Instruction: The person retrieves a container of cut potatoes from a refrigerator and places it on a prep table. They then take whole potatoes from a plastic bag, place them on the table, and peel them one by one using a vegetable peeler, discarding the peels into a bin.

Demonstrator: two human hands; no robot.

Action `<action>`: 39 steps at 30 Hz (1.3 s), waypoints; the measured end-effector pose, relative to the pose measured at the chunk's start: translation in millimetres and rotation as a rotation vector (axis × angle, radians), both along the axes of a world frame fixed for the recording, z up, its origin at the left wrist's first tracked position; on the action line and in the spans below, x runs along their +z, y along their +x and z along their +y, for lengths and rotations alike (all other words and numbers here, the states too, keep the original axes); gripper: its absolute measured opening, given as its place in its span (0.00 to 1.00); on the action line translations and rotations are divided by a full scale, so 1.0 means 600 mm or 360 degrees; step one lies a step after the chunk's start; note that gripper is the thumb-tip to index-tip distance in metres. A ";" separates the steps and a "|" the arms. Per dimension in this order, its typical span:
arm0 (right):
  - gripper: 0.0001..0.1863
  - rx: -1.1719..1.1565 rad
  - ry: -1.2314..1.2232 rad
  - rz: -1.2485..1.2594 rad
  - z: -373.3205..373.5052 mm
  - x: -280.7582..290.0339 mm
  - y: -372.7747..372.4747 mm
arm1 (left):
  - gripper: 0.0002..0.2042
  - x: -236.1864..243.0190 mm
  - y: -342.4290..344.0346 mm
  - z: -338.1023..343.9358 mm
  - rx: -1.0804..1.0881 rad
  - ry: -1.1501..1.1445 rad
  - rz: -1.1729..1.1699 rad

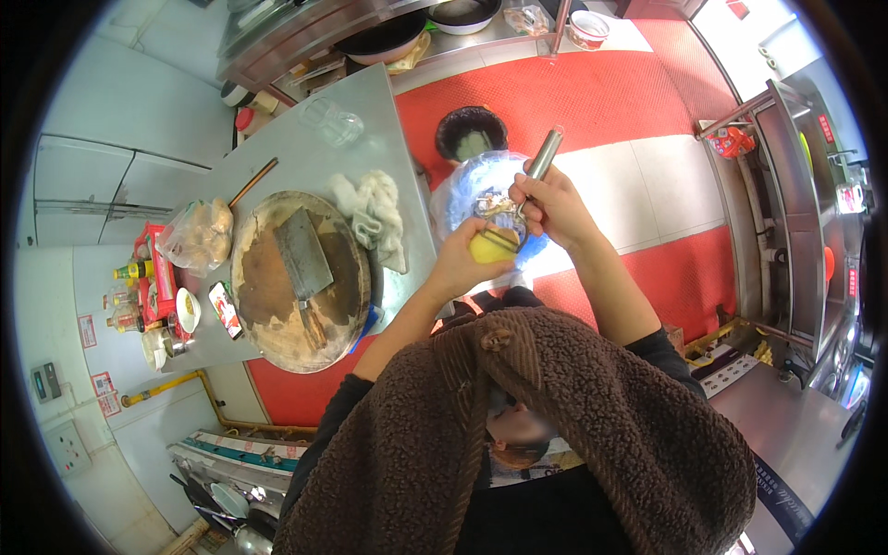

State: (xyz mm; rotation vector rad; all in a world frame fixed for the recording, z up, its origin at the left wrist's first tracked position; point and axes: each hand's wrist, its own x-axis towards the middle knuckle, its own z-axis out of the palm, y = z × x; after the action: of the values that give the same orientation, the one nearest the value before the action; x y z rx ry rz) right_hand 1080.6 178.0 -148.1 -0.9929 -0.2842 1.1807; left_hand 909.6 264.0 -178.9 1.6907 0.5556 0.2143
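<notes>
My left hand point(455, 262) holds a round, peeled yellow vegetable point(490, 247), fingers wrapped round it. My right hand point(553, 211) grips a peeler with a long steel handle point(547, 150), its metal frame lying over the yellow piece. Beneath both hands is a bin lined with a bluish plastic bag point(460, 182), with scraps inside. Just beyond it stands a black bowl point(444, 134) with pale green contents.
On my left, a steel table point(362, 114) bears a round board point(259, 324), cleaver point(302, 254), white cloth point(382, 222), bagged food point(196, 247), phone point(225, 309) and several bottles. Steel shelving with pans point(381, 37) is ahead; a steel sink unit point(786, 222) stands right.
</notes>
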 end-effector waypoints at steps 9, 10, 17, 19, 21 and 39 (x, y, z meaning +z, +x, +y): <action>0.09 -0.0455 -0.0617 -0.0074 0.007 -0.140 0.059 | 0.23 0.003 -0.013 -0.002 0.0002 0.0548 -0.0211; 0.10 -0.0589 -0.0874 -0.0208 0.007 -0.146 0.062 | 0.23 0.001 -0.013 0.000 0.0010 0.0588 -0.0234; 0.07 -0.0273 0.0010 0.0138 0.000 -0.072 0.037 | 0.24 -0.024 -0.003 0.006 0.0210 0.0611 -0.0157; 0.07 -0.0120 0.0053 0.0266 0.001 -0.055 0.022 | 0.23 -0.030 -0.001 0.005 0.0271 0.0501 -0.0116; 0.07 0.0077 0.0144 0.0283 0.003 -0.057 0.014 | 0.23 -0.033 -0.004 0.003 0.0293 0.0385 -0.0097; 0.10 -0.0333 0.0320 0.0131 -0.008 -0.048 0.011 | 0.21 -0.050 -0.001 0.025 0.0447 -0.1985 -0.0501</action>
State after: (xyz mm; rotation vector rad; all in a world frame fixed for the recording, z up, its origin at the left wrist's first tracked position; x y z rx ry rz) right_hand 1087.1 173.4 -177.1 -0.7766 -0.2230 0.9795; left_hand 908.9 279.0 -208.7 0.3577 0.5103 0.2506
